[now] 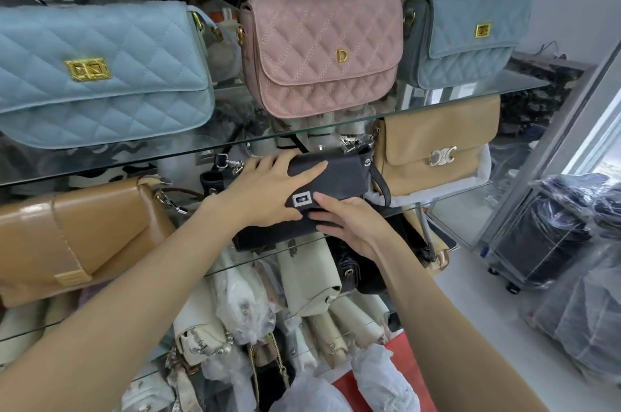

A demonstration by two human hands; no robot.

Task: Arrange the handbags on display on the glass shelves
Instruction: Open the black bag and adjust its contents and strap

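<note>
Across the frame, two glass shelves (437, 104) loaded with handbags. Upper shelf, left to right: large pale blue quilted flap bag (100, 75), pink quilted flap bag (322, 52), smaller grey-blue quilted bag (467, 38). Lower shelf: glossy tan flap bag (74, 237) at left, tan leather bag (433, 149) at right, small black leather handbag (322, 190) between them at centre. Left hand (268, 190) laid flat over the black bag's flap, fingers straight; right hand (349, 223) curled round its lower front edge, beside the silver clasp (300, 200).

tan bag (67, 237) cut off left, black bag (329, 173) partly hidden
</note>
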